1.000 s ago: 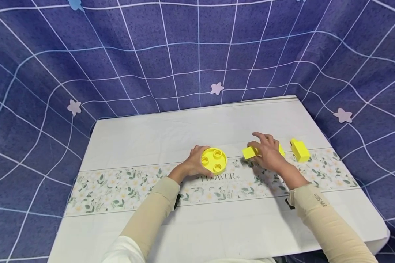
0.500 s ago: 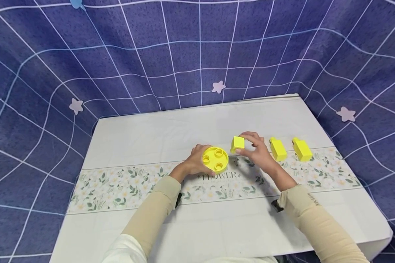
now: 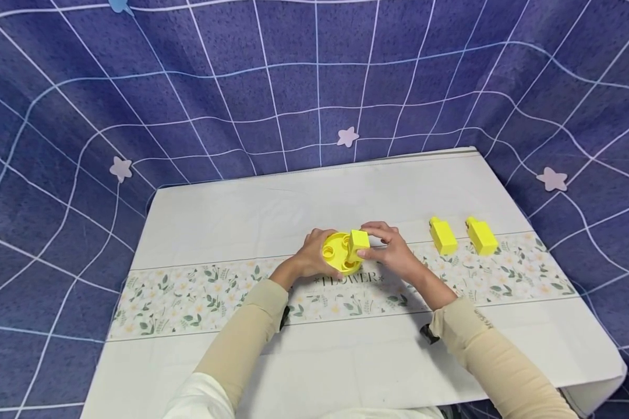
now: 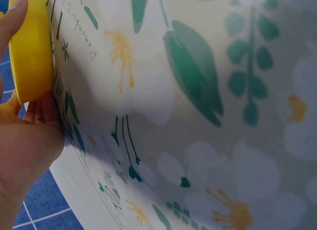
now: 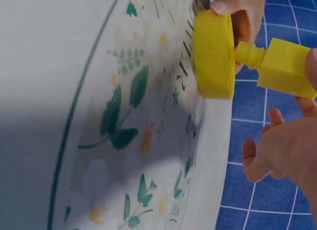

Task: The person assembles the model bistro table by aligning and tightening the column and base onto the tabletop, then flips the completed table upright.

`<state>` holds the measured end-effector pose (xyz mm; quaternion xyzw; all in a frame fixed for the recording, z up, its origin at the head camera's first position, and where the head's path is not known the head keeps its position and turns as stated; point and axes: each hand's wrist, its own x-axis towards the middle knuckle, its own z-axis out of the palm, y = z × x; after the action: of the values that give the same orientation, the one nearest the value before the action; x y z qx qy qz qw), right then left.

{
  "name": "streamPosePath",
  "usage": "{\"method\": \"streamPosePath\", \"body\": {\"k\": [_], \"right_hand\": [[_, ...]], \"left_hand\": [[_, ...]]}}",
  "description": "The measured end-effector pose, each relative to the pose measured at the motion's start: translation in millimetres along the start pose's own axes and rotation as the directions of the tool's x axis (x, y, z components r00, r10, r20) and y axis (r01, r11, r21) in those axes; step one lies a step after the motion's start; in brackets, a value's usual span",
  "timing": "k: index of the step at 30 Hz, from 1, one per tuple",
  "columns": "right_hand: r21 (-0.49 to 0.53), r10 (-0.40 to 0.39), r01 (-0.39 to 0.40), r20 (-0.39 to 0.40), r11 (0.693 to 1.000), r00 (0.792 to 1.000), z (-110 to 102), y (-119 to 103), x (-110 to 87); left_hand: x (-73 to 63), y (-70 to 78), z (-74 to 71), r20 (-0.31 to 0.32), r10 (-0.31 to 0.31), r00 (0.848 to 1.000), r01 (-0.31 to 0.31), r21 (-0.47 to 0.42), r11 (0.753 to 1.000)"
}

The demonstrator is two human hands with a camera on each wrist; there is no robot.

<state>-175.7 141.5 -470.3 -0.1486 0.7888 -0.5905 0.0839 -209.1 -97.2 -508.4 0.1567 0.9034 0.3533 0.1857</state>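
A round yellow base (image 3: 336, 260) with raised ring sockets sits on the patterned strip of the tablecloth. My left hand (image 3: 309, 257) grips its left side, thumb and fingers around the rim; the left wrist view shows the base's side wall (image 4: 32, 51) between them. Between thumb and fingers my right hand (image 3: 394, 255) pinches a yellow rectangular block (image 3: 360, 238) above the base's right part. In the right wrist view the knobbed peg (image 5: 247, 54) on the block's end points at the base's socketed face, close to it. The block hides part of the right-hand sockets.
Two more yellow blocks with pegs, a nearer one (image 3: 444, 235) and one farther right (image 3: 482, 237), lie side by side to the right. The white tablecloth (image 3: 272, 209) carries a floral band. Behind the table hangs a blue gridded curtain (image 3: 293, 93).
My right hand has picked up a yellow block from the right, brought it left and turned it peg-down over the base. The left hand has stayed on the base.
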Motion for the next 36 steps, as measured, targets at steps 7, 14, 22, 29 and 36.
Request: {"method": "streamPosePath", "body": {"k": [7,14,22,29,36], "right_hand": [[-0.042,-0.032,0.032,-0.003,0.999,0.999,14,5,-2.4],[-0.046,-0.068,0.066,-0.058,0.997,0.996,29,-7,-8.9],[-0.186,-0.173,0.132,-0.221,0.974,0.96,52,11,-3.1],[-0.228,-0.075,0.042,-0.136,0.973,0.988,47,3,-2.6],[-0.197,-0.092,0.088,-0.009,0.976,0.996,31,-4,4.3]], "left_hand": [[-0.5,-0.4,0.5,0.003,0.002,1.0,-0.002,0.006,1.0],[-0.9,-0.6,0.8,0.004,0.012,1.0,-0.012,0.004,1.0],[-0.1,0.2,1.0,0.003,0.013,1.0,-0.013,0.022,1.0],[-0.4,1.4,1.0,0.002,0.021,1.0,-0.021,0.034,0.999],[-1.4,1.5,0.9,0.006,0.011,1.0,-0.011,0.045,0.999]]}}
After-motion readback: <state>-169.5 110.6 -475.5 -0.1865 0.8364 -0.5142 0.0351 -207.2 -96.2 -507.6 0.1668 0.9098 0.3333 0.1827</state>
